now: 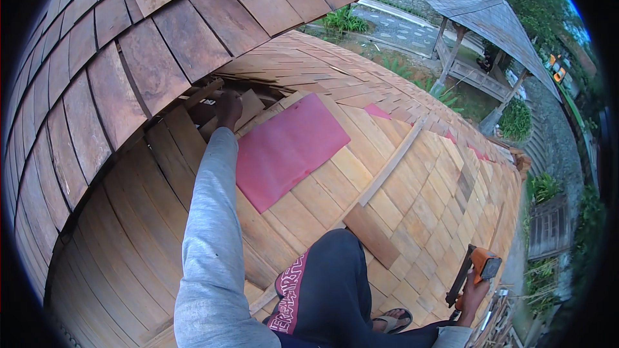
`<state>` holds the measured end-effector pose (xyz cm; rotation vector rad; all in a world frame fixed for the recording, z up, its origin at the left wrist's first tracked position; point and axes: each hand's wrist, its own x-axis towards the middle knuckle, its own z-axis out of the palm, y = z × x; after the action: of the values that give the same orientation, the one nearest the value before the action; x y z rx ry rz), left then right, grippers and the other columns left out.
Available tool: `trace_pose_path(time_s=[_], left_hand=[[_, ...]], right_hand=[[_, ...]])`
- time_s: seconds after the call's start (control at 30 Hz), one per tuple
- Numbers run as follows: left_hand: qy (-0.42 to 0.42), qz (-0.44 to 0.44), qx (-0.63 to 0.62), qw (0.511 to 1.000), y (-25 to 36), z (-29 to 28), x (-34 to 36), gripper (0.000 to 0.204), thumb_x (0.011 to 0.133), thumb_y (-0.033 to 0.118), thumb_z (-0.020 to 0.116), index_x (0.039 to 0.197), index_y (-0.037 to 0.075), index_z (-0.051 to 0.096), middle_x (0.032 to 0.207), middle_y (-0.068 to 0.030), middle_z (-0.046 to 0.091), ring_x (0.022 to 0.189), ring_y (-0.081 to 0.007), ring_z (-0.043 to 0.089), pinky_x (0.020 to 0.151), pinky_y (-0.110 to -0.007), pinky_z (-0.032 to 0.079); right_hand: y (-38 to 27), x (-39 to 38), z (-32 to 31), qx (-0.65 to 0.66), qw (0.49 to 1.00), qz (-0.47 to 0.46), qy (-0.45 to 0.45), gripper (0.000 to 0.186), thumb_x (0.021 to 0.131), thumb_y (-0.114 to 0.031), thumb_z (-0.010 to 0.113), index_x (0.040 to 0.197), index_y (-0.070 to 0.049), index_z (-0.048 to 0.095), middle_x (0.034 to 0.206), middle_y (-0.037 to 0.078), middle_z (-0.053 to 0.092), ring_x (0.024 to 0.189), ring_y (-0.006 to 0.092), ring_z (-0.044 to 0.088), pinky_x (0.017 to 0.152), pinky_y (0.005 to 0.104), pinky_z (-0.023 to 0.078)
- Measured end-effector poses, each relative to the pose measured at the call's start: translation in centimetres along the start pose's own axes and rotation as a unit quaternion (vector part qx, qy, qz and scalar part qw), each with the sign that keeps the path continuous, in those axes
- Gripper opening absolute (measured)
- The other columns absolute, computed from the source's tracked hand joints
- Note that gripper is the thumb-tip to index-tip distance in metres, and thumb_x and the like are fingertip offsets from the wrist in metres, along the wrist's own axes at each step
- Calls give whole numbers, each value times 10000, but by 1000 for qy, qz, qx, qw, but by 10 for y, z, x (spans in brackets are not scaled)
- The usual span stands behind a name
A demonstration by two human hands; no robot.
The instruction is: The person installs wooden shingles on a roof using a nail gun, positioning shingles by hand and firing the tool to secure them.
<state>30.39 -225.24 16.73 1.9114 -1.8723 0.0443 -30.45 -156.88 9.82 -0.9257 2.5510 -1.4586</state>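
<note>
The person sits on a curved roof (400, 174) clad in pale wooden shingles, with a darker, weathered shingle roof (97, 77) rising over it at the upper left. One large red sheet (287, 148) lies flat on the pale shingles near the roof's upper edge, its top corner next to the gap where the two roofs meet. Smaller bits of the same red show further right: one patch (377, 111) beyond the sheet and a strip or two (477, 150) near the right edge. One long thin batten (393, 161) runs diagonally down the roof, and one darker loose shingle (371, 235) lies at its lower end, just above the person's knee.

The left arm, in a grey sleeve, stretches straight up the roof from the lower edge of the view. The left hand (228, 108) is at the dark gap under the old shingles, fingers curled down onto a loose pale board (248, 108) lying there beside the red sheet's upper corner. It touches the wood; whether it grips it cannot be told from this angle.

The right hand (476, 293) is low at the right, near the roof's lower edge, closed around the handle of one orange and black nail gun (474, 270), whose body points up and away from the roof. One sandalled foot (393, 319) rests on the shingles between the knee and the gun.

Beyond the roof stand one small shingled pavilion (490, 26), paths and greenery.
</note>
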Motion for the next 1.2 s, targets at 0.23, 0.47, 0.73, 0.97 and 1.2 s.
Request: trace_pose_path(time_s=[0.23,0.47,0.73,0.97,1.2], left_hand=[[140,79,-68,985,148,-22,19,193,1016,284,598,1129,131,634,1122,-154,624,1018,-380,681,830,-512,566],[171,409,-321,837,233,-121,-85,110,941,81,627,1044,47,612,978,-174,622,899,-411,647,743,-478,521],[-172,454,-172,857,177,-212,-200,130,965,73,611,1062,-14,615,910,-188,660,869,-400,657,781,-414,513],[-33,385,-95,917,144,-183,-221,150,902,68,670,1034,1,647,857,-228,691,850,-455,667,736,-478,519],[28,341,-242,908,247,-125,-225,114,931,96,679,983,-3,655,754,-207,661,652,-353,649,654,-424,508]], right_hand=[[6,-10,0,-4,999,31,-32,384,909,-58,707,1252,82,605,1111,130,698,991,194,641,886,383,515],[-10,-24,22,62,996,53,-42,292,913,-60,724,1172,56,656,983,60,688,795,125,610,693,307,505],[-27,-24,25,66,987,119,-88,306,917,-91,751,1183,43,678,940,60,712,806,141,640,718,340,529],[-54,-24,-2,89,987,93,-98,258,907,-148,770,1100,19,726,804,33,696,697,101,636,628,319,514],[-33,-35,-9,124,991,7,-42,206,923,-138,754,1019,38,708,639,66,650,504,133,635,450,323,529]])
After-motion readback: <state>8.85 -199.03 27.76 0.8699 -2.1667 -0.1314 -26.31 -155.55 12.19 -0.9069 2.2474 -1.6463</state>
